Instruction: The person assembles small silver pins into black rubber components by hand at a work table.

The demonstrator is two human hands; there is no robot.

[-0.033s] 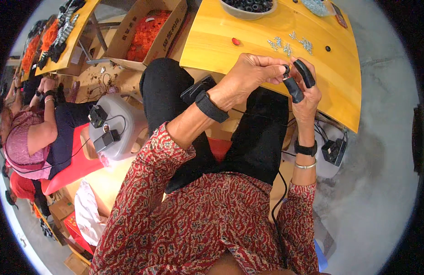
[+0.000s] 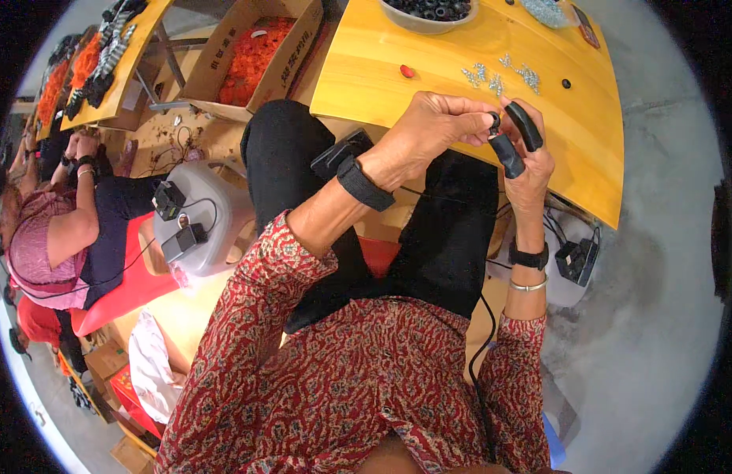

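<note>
Above the near edge of the yellow table (image 2: 366, 79), both my hands meet. With thumb and forefinger, my left hand (image 2: 437, 130) pinches a small black ring-shaped part (image 2: 494, 120). My right hand (image 2: 533, 170) is closed in beside it, its thumb and forefinger in black covers (image 2: 507, 156). Whatever those fingertips hold is too small or hidden to make out. Beyond the hands lie several small piles of tiny silvery pieces (image 2: 529, 77). A red piece (image 2: 406, 72) rests left of them, and a loose black round part (image 2: 566, 84) to their right.
A pale bowl (image 2: 417, 26) of black round parts stands at the table's far side, near a clear bag of bluish pieces (image 2: 549, 12). Left of the table is a cardboard box (image 2: 303, 47) with orange pieces. Another person (image 2: 54, 237) sits further left by a grey stool (image 2: 208, 253).
</note>
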